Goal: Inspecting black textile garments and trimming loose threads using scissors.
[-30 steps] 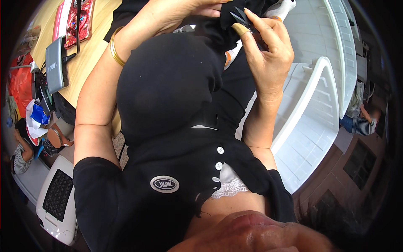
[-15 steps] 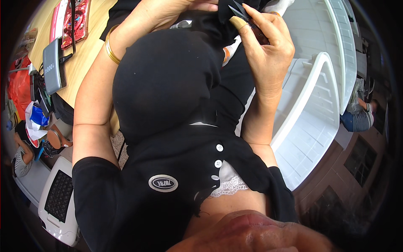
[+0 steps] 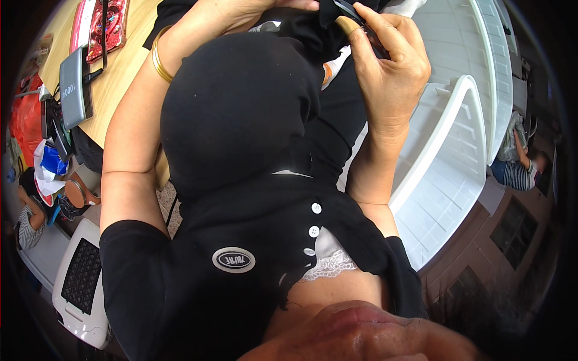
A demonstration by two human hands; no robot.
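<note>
At the top edge, my left hand (image 3: 238,13), with gold bangles on its wrist, is closed on black cloth (image 3: 328,13); the frame's edge cuts off part of its fingers. Across from it, my right hand (image 3: 394,66) grips small dark thread snips (image 3: 348,9). A yellowish finger cot (image 3: 347,24) covers the right thumb's tip. The snips' blades lie against the cloth, close together, and their handle is mostly hidden in my palm. More black fabric with white and orange bits lies below the hands, over my lap.
Large white plastic bins (image 3: 448,180) stand close to my right arm. A wooden table (image 3: 129,66) on the left bears a grey power bank (image 3: 73,87) with a cable and a red patterned case (image 3: 108,27). People sit at both far sides.
Both hands have shifted slightly up and to the right. The snips' blades, spread apart before, now show closer together at the cloth. The person at far right has moved an arm.
</note>
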